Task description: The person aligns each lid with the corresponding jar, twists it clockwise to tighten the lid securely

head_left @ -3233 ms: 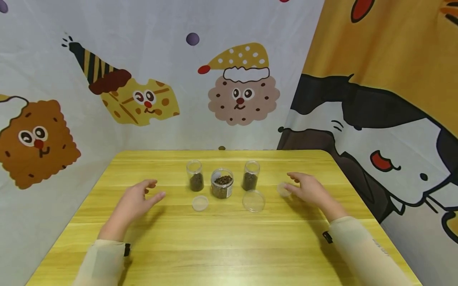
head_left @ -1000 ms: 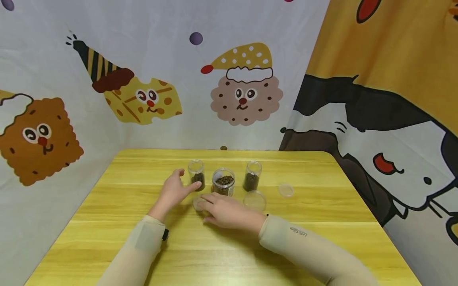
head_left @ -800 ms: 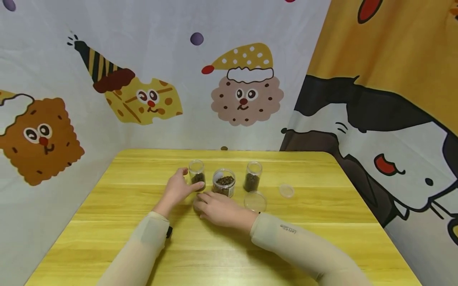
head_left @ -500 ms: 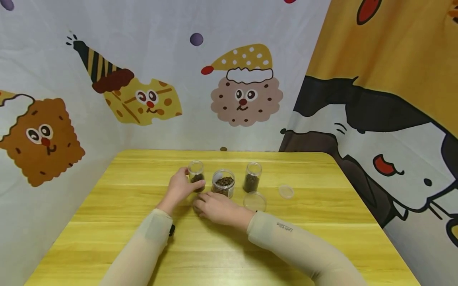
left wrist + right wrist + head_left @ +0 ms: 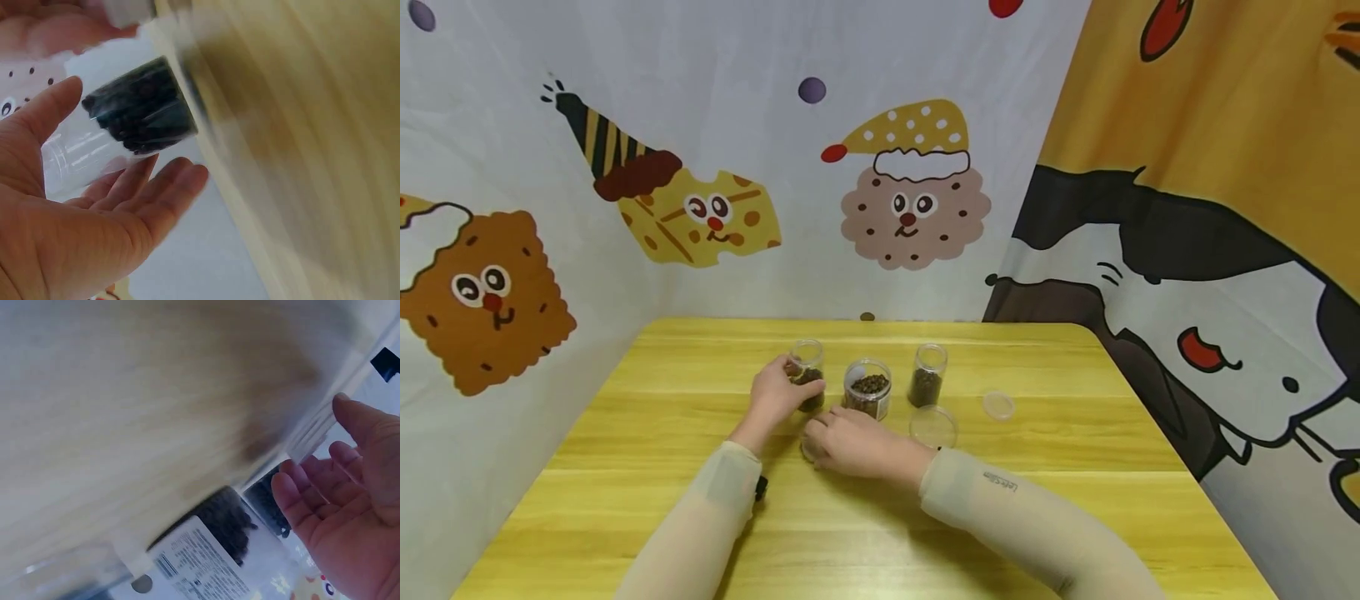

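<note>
My left hand [image 5: 775, 392] curls round a tall clear jar [image 5: 807, 354] half filled with dark grains; its thumb is in front and fingers behind. In the left wrist view this jar [image 5: 137, 112] lies between thumb and fingers, its base at the tabletop. Just in front of it, my right hand [image 5: 850, 442] pinches a small clear lid [image 5: 806, 451] at the table, mostly hidden under the fingers. The right wrist view has the lid's edge [image 5: 309, 440] between thumb and fingertips. Beside the right hand stands a wide jar [image 5: 868, 392] of brown grains with a white label.
A second tall jar [image 5: 928, 375] of dark grains stands right of the wide jar, uncovered. In front of it lies a large clear lid [image 5: 934, 427]. Another small lid [image 5: 998, 405] lies farther right on the wooden table [image 5: 1060, 517]. A printed curtain [image 5: 737, 283] hangs behind.
Both hands have come in from the sides to the left jar and the small lid. The left hand has closed round the jar, and the right fingers have taken the lid's edge.
</note>
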The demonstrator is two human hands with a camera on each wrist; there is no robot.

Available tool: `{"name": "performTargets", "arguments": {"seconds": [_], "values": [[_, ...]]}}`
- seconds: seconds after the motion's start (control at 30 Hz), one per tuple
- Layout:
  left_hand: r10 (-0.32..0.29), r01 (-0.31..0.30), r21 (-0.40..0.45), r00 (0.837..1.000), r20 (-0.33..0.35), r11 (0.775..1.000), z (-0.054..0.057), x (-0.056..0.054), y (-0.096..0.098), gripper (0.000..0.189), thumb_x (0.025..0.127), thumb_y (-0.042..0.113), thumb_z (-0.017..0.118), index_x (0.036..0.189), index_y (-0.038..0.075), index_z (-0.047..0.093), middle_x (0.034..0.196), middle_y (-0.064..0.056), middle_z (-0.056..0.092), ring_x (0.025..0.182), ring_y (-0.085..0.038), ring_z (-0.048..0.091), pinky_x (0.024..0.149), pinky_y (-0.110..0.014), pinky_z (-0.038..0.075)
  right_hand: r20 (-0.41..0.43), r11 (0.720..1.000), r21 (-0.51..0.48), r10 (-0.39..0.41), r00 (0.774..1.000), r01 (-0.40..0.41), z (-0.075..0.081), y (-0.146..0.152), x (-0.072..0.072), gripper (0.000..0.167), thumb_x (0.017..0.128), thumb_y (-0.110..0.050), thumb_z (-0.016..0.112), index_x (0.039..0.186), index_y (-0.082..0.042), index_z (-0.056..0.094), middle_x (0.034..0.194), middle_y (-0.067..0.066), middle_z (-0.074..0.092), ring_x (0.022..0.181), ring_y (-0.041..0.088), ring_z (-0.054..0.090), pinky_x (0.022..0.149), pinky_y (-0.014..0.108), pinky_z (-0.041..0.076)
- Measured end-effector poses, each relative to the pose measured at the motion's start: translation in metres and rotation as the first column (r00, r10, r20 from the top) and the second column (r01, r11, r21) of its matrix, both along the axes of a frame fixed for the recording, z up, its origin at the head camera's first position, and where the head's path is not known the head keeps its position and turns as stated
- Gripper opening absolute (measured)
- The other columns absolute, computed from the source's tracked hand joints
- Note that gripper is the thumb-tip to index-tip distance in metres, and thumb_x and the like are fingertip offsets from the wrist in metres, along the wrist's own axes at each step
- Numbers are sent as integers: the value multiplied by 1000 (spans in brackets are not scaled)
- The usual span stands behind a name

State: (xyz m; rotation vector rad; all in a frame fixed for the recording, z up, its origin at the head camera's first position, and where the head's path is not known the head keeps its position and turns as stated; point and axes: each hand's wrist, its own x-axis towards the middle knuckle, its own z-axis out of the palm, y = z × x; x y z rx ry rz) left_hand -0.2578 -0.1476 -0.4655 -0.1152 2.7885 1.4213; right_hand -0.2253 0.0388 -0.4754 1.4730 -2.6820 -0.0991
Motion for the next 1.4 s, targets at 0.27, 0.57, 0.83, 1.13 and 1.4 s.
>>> {"name": "performTargets", "arguments": {"seconds": [0.27, 0.57, 0.83, 1.13, 1.4], "values": [[47, -33, 183, 996, -72, 983, 17, 34, -16, 70, 96, 46, 79, 151, 13, 52, 147, -16, 57, 133, -40, 60, 104, -53, 57, 176, 962, -259, -41, 984, 86, 53, 33, 20, 55, 103, -37, 73, 150, -14, 57, 146, 7, 66, 134, 25, 65, 111, 42, 56], [58, -40, 76, 967, -249, 996, 34, 74, 1, 64, 90, 40, 87, 142, 12, 62, 142, -15, 65, 125, -37, 65, 100, -54, 57, 390, 694, -658, -17, 921, 292, 102, 67, 21, 60, 105, -26, 72, 158, -10, 50, 138, 14, 69, 119, 31, 74, 83, 32, 65], [-45, 8, -103, 932, -360, 995, 40, 86, 30, 67, 85, 30, 91, 143, 9, 66, 132, -13, 75, 119, -35, 71, 102, -58, 57, 475, 628, -694, 30, 879, 353, 105, 71, 21, 57, 106, -21, 69, 159, -13, 50, 140, 13, 69, 122, 31, 72, 101, 39, 62], [-101, -4, -253, 909, -404, 967, 40, 98, 43, 70, 82, 31, 94, 143, 11, 67, 135, -13, 74, 119, -38, 68, 100, -59, 58, 466, 670, -667, 35, 884, 325, 103, 75, 26, 53, 105, -21, 72, 154, -9, 56, 133, 12, 73, 115, 25, 74, 96, 31, 63], [-151, 6, -328, 897, -416, 945, 44, 99, 48, 69, 82, 32, 94, 143, 13, 68, 133, -12, 75, 121, -38, 68, 100, -58, 59, 451, 722, -630, 42, 891, 285, 104, 84, 26, 59, 104, -23, 73, 157, -9, 52, 137, 10, 71, 118, 26, 73, 105, 44, 60]]}}
